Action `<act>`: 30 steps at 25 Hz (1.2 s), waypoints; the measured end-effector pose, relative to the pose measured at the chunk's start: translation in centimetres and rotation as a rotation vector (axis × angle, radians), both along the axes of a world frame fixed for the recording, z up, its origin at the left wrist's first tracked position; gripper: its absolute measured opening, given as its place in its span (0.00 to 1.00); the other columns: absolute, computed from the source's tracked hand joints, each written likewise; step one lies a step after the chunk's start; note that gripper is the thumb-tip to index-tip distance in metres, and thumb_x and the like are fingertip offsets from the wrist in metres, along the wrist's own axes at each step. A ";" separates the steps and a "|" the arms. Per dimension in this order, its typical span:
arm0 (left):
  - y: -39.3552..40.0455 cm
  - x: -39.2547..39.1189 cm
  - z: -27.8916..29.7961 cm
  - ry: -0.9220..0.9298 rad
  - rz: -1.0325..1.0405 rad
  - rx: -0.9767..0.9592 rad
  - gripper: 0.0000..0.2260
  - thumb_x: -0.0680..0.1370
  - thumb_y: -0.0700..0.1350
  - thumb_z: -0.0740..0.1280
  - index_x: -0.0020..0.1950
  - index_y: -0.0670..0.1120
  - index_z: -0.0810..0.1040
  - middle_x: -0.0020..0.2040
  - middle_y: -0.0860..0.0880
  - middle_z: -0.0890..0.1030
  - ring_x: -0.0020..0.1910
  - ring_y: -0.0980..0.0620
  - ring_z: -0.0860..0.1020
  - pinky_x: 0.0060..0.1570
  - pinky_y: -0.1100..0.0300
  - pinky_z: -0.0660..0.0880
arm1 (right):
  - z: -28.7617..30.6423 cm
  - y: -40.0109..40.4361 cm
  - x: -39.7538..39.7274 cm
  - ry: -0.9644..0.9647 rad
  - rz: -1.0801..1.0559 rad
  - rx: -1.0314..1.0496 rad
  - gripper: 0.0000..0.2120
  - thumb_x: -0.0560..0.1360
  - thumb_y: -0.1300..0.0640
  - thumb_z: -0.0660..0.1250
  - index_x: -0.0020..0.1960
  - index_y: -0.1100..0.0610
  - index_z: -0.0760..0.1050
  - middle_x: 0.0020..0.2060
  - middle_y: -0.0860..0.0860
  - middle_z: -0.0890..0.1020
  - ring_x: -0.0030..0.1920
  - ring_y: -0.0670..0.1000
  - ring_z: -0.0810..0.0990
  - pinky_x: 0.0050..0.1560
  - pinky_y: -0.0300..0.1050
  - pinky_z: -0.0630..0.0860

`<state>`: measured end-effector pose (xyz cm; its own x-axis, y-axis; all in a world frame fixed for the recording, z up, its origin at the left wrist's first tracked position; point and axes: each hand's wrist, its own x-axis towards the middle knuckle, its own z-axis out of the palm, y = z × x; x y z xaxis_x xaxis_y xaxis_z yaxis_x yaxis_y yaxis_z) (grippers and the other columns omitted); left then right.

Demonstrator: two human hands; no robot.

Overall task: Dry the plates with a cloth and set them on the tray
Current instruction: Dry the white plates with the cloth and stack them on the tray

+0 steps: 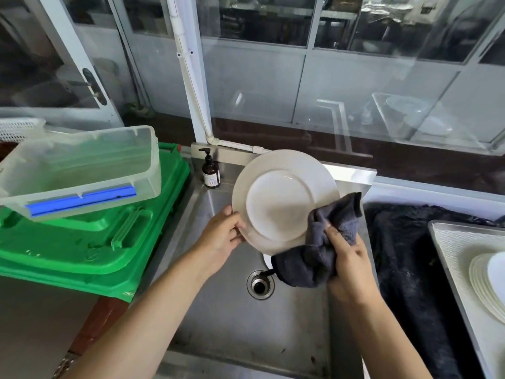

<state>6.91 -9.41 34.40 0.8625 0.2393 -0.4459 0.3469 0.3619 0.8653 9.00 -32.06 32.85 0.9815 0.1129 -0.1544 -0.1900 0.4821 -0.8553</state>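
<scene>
Stainless steel fills the middle and lower frame: a deep sink with its round drain near the centre. Green plastic crates are stacked at centre left, just beside the sink's left wall, and a clear plastic tub with a blue strip along its near edge sits tilted on top of them. At the right edge lies a metal tray holding a stack of white plates, partly cut off by the frame. A dark cloth or bag is spread between the sink and that tray.

Over the sink, just above centre, 1 white plate is held up on a tilt, its inner face toward the camera. The left hand grips its lower left rim, thumb on the front face and fingers curled behind. The right hand clutches a bunched grey cloth, which presses against the plate's lower right rim and hangs down toward the drain.

A brown pump bottle stands on the sink's back left corner, near the plate's upper left edge but apart from it. Glazed panels run across the top of the frame.
</scene>
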 end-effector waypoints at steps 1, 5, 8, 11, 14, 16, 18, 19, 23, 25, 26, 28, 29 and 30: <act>0.2 0.0 0.0 -0.030 0.012 -0.159 0.16 0.73 0.32 0.56 0.52 0.47 0.77 0.44 0.48 0.81 0.47 0.47 0.78 0.47 0.55 0.77 | 0.1 -0.2 0.1 0.053 -0.004 0.050 0.17 0.74 0.56 0.71 0.62 0.58 0.82 0.57 0.57 0.86 0.56 0.53 0.86 0.48 0.42 0.83; -0.1 -0.3 1.0 -0.123 -0.057 -0.525 0.22 0.68 0.31 0.59 0.59 0.46 0.76 0.54 0.44 0.82 0.50 0.45 0.81 0.46 0.51 0.82 | 0.5 -0.6 0.2 0.313 0.028 0.163 0.28 0.68 0.53 0.71 0.65 0.65 0.78 0.58 0.60 0.84 0.50 0.52 0.87 0.42 0.39 0.83; -0.9 -0.3 1.4 -0.080 -0.064 -0.523 0.23 0.66 0.31 0.60 0.58 0.45 0.76 0.56 0.42 0.82 0.50 0.43 0.82 0.44 0.50 0.83 | 0.7 -0.8 0.2 0.346 0.040 0.160 0.24 0.68 0.53 0.71 0.61 0.65 0.80 0.53 0.61 0.85 0.46 0.53 0.87 0.40 0.42 0.84; -1.4 -0.2 1.7 -0.053 -0.026 -0.459 0.19 0.70 0.29 0.57 0.54 0.46 0.76 0.52 0.42 0.83 0.46 0.43 0.83 0.43 0.47 0.82 | -0.1 -0.5 0.5 0.282 -0.094 -0.051 0.11 0.78 0.58 0.69 0.58 0.61 0.82 0.49 0.59 0.87 0.49 0.54 0.87 0.42 0.45 0.84; -1.6 -0.1 2.3 -0.060 -0.051 -0.384 0.18 0.71 0.28 0.55 0.51 0.44 0.77 0.49 0.41 0.83 0.43 0.44 0.83 0.44 0.49 0.80 | -0.8 0.3 1.0 0.180 -0.306 -0.365 0.11 0.80 0.60 0.62 0.58 0.51 0.80 0.48 0.53 0.86 0.49 0.48 0.85 0.49 0.44 0.82; -1.5 -0.2 2.7 -0.071 -0.094 -0.342 0.18 0.72 0.28 0.56 0.53 0.44 0.78 0.50 0.41 0.82 0.45 0.44 0.81 0.43 0.52 0.79 | -0.6 0.5 1.4 0.081 -0.345 -0.419 0.13 0.80 0.62 0.60 0.55 0.51 0.80 0.45 0.45 0.86 0.46 0.43 0.83 0.45 0.35 0.79; -1.3 -0.4 3.0 -0.066 -0.119 -0.294 0.19 0.72 0.28 0.56 0.55 0.44 0.77 0.50 0.41 0.81 0.45 0.44 0.80 0.40 0.54 0.79 | -0.2 0.2 2.1 -0.005 -0.363 -0.514 0.12 0.80 0.64 0.60 0.51 0.52 0.80 0.39 0.39 0.85 0.41 0.38 0.81 0.39 0.27 0.75; -1.2 -0.5 3.2 -0.064 -0.127 -0.284 0.20 0.72 0.28 0.56 0.56 0.44 0.77 0.50 0.41 0.81 0.46 0.44 0.80 0.38 0.55 0.80 | 0.2 -0.1 2.5 -0.044 -0.383 -0.571 0.11 0.80 0.64 0.61 0.52 0.51 0.79 0.39 0.37 0.84 0.40 0.34 0.80 0.40 0.24 0.73; -1.1 -1.2 3.7 -0.078 -0.155 -0.236 0.20 0.68 0.30 0.59 0.56 0.43 0.77 0.49 0.42 0.81 0.47 0.44 0.78 0.38 0.56 0.78 | 3.3 -1.1 4.3 -0.233 -0.494 -0.737 0.12 0.80 0.59 0.67 0.62 0.51 0.74 0.45 0.39 0.81 0.46 0.37 0.81 0.41 0.22 0.70; -1.6 -1.6 4.2 -0.075 -0.163 -0.189 0.20 0.62 0.33 0.62 0.53 0.42 0.76 0.46 0.42 0.79 0.46 0.44 0.77 0.38 0.56 0.76 | 4.8 -0.9 4.8 -0.395 -0.480 -0.848 0.10 0.81 0.57 0.67 0.61 0.49 0.77 0.45 0.42 0.83 0.45 0.43 0.80 0.44 0.25 0.70; -1.9 -1.7 4.4 -0.073 -0.156 -0.167 0.22 0.60 0.33 0.62 0.53 0.42 0.76 0.46 0.42 0.77 0.45 0.44 0.76 0.38 0.57 0.75 | 5.2 -0.5 4.8 -0.462 -0.424 -0.884 0.10 0.81 0.55 0.67 0.62 0.47 0.78 0.47 0.42 0.83 0.47 0.42 0.80 0.47 0.26 0.71; -2.2 -1.6 4.8 -0.067 -0.142 -0.102 0.23 0.59 0.34 0.62 0.54 0.42 0.76 0.45 0.42 0.75 0.44 0.45 0.74 0.36 0.60 0.71 | 5.1 0.7 4.2 -0.539 -0.226 -0.938 0.15 0.81 0.49 0.67 0.67 0.41 0.75 0.57 0.40 0.80 0.56 0.36 0.77 0.56 0.26 0.69; -2.2 -1.5 4.9 -0.066 -0.139 -0.061 0.22 0.58 0.34 0.62 0.51 0.41 0.76 0.43 0.42 0.74 0.42 0.45 0.73 0.35 0.60 0.69 | 4.4 1.3 3.5 -0.555 -0.126 -0.956 0.19 0.81 0.48 0.68 0.71 0.40 0.71 0.62 0.39 0.77 0.62 0.34 0.73 0.61 0.27 0.67; -2.2 -1.5 4.9 -0.063 -0.139 -0.017 0.19 0.58 0.34 0.61 0.49 0.41 0.75 0.41 0.42 0.74 0.41 0.46 0.73 0.35 0.60 0.68 | 3.5 1.7 2.8 -0.567 -0.067 -0.963 0.23 0.81 0.49 0.67 0.74 0.40 0.67 0.67 0.40 0.74 0.66 0.32 0.69 0.66 0.28 0.65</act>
<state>5.42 -11.61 39.32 0.9133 0.1087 -0.3926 0.3396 0.3292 0.8811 11.80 -30.35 36.37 0.9372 0.1318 0.3229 0.3475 -0.4327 -0.8319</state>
